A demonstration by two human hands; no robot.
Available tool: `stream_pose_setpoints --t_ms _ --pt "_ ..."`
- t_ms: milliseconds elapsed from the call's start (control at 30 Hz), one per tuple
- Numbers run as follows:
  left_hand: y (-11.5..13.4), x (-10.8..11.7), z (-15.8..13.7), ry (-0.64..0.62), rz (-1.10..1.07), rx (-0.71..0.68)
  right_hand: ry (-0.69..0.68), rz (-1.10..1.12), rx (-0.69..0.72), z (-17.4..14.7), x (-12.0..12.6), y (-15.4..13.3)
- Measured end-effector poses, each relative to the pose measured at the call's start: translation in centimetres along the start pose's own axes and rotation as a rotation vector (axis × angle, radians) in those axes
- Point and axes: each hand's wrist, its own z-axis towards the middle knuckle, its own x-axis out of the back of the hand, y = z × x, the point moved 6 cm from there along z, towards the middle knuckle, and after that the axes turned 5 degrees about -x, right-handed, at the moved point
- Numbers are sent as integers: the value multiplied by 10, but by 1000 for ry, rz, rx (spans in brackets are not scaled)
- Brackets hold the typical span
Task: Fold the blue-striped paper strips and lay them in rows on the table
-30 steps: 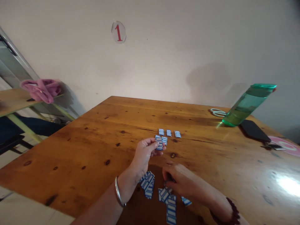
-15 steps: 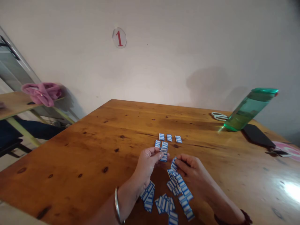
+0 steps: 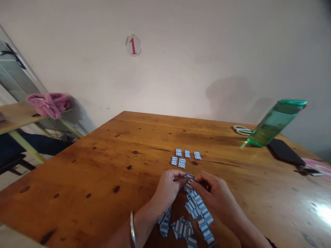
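Note:
My left hand [image 3: 168, 189] and my right hand [image 3: 217, 193] meet over the wooden table [image 3: 98, 172], fingertips pinched on small blue-bordered white labels [image 3: 188, 185]. How many pieces the fingers hold is hard to make out. Below them lies a loose spread of matching label strips [image 3: 203, 208], partly beside my right hand. Another heap of labels [image 3: 182, 228] sits nearer the front, and a further pile [image 3: 164, 223] is half covered by my left wrist. Past my fingertips, several small label stacks [image 3: 182, 163] stand in two rows.
A green bottle [image 3: 278, 122] leans at the far right, beside a black flat case [image 3: 286, 151] and a white coiled cable [image 3: 242, 130]. Keys [image 3: 307, 171] lie near a pink round mat [image 3: 319, 166]. On a side table at left rests a pink cloth [image 3: 49, 105].
My left hand has moved down and right with its label piece, away from the small stacks, to meet my right hand. The view has tilted slightly upward.

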Motion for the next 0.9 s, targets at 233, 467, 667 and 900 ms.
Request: stream_pose_setpoints --t_ms 233,467,667,900 --pt "1 -7 -6 -49 -16 24 63 -102 -24 1 3 3" --pt "2 -7 -8 -88 -4 59 74 -108 -40 2 5 5" --pt "1 -5 -6 -127 67 32 62 -101 -37 2 4 5" --pt "-4 -6 -5 -140 49 44 51 -77 -49 3 3 7"
